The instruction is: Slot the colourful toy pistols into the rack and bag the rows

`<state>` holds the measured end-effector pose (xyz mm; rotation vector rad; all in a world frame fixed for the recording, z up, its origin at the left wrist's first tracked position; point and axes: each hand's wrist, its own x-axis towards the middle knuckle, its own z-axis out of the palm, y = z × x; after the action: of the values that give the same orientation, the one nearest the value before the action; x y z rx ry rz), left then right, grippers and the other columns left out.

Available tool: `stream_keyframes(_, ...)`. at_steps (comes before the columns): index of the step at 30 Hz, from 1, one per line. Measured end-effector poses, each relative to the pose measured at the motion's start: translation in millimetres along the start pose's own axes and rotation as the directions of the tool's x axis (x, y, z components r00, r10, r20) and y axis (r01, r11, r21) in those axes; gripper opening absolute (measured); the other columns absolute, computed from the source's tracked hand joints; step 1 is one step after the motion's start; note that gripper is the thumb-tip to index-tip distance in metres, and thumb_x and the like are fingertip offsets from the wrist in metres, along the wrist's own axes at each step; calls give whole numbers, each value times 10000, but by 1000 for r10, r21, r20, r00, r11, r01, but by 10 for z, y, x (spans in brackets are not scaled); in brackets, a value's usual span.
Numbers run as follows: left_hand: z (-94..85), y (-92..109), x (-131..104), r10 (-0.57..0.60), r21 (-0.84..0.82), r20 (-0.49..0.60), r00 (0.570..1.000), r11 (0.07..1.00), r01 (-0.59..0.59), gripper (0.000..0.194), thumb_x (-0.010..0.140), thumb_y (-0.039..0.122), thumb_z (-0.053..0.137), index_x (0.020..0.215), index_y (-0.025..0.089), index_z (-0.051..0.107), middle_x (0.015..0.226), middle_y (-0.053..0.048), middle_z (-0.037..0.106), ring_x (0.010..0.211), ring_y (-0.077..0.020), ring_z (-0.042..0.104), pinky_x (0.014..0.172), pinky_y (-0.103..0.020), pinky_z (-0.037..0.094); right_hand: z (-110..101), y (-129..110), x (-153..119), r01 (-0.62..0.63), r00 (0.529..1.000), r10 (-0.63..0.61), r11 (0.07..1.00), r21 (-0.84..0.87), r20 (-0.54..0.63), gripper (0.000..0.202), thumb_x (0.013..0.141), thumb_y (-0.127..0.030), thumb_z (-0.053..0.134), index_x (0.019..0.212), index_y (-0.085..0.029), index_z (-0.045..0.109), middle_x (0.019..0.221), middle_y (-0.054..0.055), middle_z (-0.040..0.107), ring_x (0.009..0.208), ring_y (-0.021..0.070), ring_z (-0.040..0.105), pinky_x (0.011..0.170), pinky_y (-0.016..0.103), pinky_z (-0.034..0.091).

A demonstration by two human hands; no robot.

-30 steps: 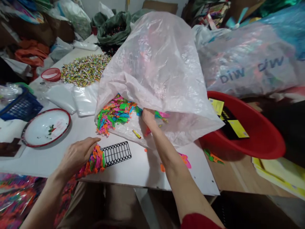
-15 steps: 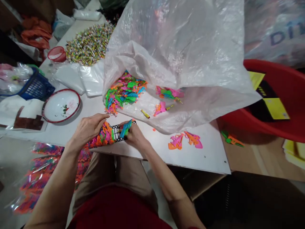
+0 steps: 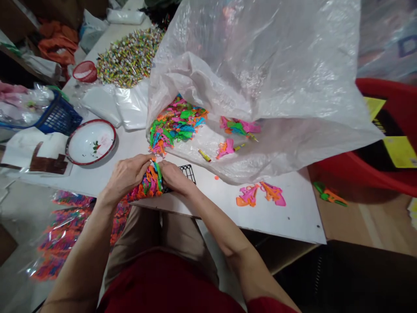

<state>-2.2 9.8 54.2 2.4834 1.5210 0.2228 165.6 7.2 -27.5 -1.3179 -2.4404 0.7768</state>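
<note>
Left hand (image 3: pixel 127 174) cups the packed pieces (image 3: pixel 148 186); right hand (image 3: pixel 176 176) meets their green end piece (image 3: pixel 158 175); I can't tell if either pinches. Best steady the black rack (image 3: pixel 188 172) under the right.

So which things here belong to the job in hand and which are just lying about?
In hand:
black grid
bright plastic pieces along it
likely similar pieces in the white bag

Apparently lying about:
red-rimmed plate
blue basket
red tub

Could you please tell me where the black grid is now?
In the head view, the black grid sits left of centre near the front edge of the white table, partly covered by the right hand, beside the colourful plastic pieces.
</note>
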Motion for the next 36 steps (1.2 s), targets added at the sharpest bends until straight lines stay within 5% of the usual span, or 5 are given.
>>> stream_keyframes(8,-104,172,40,-59,45,58,997,997,56,491,972,457,331,1343,193,514,1214,-99,653,1062,-264,637,902,-371,468,11,-42,-25,-11,1000,11,999,-44,-2,240,879,-40,451,1103,-76,525,1077,157,612,1021,230,569,914,317,440)
stream_keyframes(17,-52,233,65,-108,70,122,987,993,100,411,952,477,354,1082,206,634,1029,-74,707,919,-256,676,784,-339,485,118,-24,-56,-38,999,38,999,-27,-19,250,843,-32,481,1078,-99,536,1063,141,598,1007,239,551,870,325,453)
stream_keyframes(23,-39,208,50,-80,13,128,988,997,79,391,954,429,333,1088,210,628,1063,-66,707,958,-247,667,832,-349,476,-59,329,-233,116,974,-50,947,299,-221,240,932,-113,463,1148,-150,560,1069,88,631,982,171,579,875,279,449)
stream_keyframes(30,-42,216,49,-122,25,104,987,992,120,417,941,429,379,1230,226,600,1131,-69,701,959,-263,675,827,-363,485,-973,965,88,-463,848,406,880,-104,-340,376,899,-107,440,1267,-96,514,1216,199,576,1061,273,550,853,334,428)
stream_keyframes(36,-60,210,37,-128,-32,70,989,991,130,409,941,412,394,1254,247,599,1064,-48,721,954,-231,680,847,-326,476,-783,790,-366,-499,801,377,850,-170,-466,283,990,-251,351,1086,-146,595,1024,125,653,930,243,572,733,293,389)
